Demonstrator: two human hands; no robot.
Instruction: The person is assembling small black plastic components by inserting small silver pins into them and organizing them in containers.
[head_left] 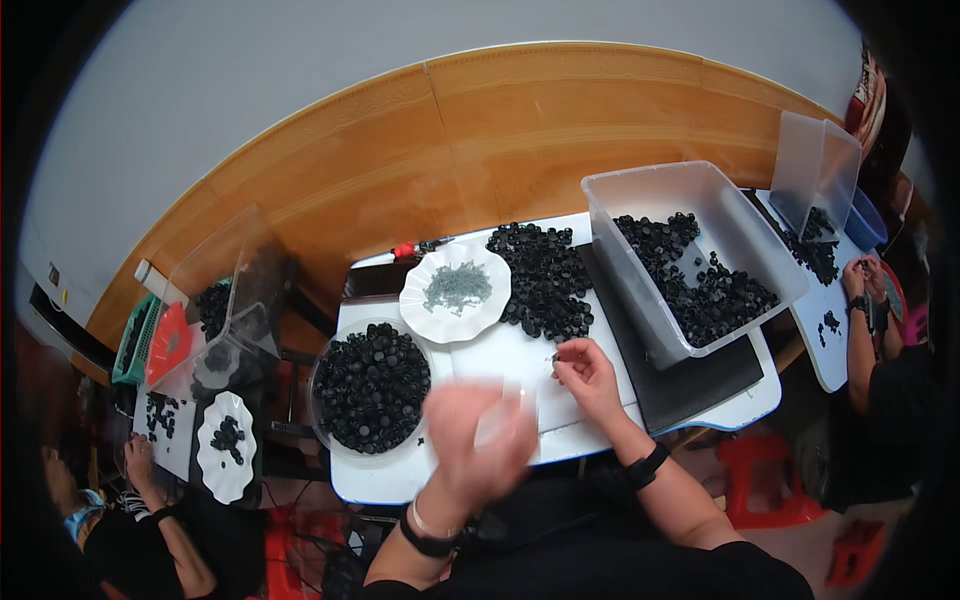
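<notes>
My left hand is smeared by motion above the front of the white table, so its fingers and anything in them cannot be made out. To its right, my right hand pinches a small dark part at its fingertips, largely hidden by them. Left of my hands stands a round clear bowl full of small black caps. A white scalloped plate behind it holds a heap of small, clear greyish pieces. Beside the plate, more black parts lie loose in a pile.
A large translucent bin with black parts stands at right on a dark mat. A red-handled tool lies behind the plate. Co-workers' hands show at far right and far left. Red stools stand on the floor.
</notes>
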